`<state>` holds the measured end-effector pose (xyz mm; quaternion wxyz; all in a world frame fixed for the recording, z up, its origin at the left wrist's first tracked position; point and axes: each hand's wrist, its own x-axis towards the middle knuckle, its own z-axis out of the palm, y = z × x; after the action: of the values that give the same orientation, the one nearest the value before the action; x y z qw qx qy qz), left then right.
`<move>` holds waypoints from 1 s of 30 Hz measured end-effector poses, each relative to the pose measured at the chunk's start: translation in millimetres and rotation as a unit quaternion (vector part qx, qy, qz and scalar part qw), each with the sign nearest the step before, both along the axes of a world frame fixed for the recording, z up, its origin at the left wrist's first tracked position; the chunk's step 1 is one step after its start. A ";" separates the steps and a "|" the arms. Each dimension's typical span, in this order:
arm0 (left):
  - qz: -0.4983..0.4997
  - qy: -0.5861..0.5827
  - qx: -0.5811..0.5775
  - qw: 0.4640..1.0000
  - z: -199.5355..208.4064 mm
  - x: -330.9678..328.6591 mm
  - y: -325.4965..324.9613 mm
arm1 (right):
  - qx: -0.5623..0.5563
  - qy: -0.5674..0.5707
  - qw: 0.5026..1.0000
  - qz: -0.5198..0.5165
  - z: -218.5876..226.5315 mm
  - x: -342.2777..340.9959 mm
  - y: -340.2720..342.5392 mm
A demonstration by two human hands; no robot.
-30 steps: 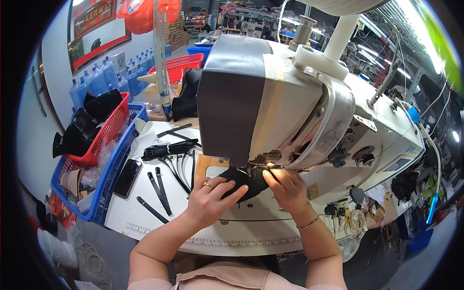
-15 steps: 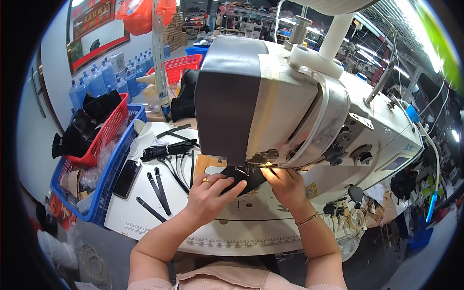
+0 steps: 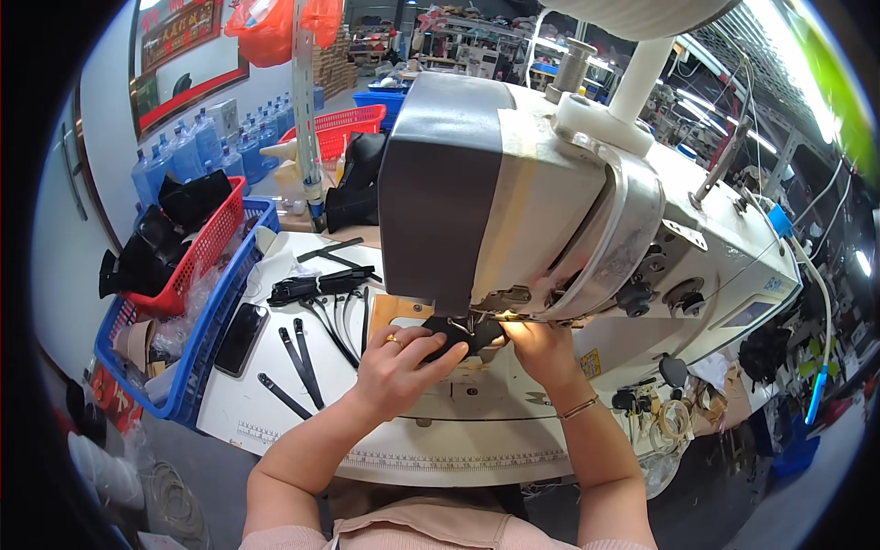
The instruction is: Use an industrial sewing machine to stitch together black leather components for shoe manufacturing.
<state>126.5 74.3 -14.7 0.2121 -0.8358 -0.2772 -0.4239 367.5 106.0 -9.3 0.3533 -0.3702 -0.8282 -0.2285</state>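
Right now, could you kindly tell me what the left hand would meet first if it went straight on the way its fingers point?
The left hand, resting on the black, fabric-like piece, would probably meet the small silver metal presser foot first, though depth there is unclear.

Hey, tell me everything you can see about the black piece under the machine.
The black piece looks matte, like fabric or soft leather. It lies roughly flat under the head of the machine. The left hand covers part of its left side, fingertips resting on it. The right hand is at its right edge, its grip there hard to make out. Hands and machine hide some of the outline, so I can't tell its full shape, nor make out any stitching.
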 end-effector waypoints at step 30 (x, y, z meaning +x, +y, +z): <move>-0.174 -0.182 -0.286 0.925 -28.2 49.4 -36.8 | 0.082 0.034 0.996 0.000 -12.6 15.8 -5.9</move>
<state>175.9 37.5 -42.9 -0.1672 -0.8047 -0.2703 -0.5015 383.3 100.1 -21.8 0.4105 -0.3469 -0.7943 -0.2832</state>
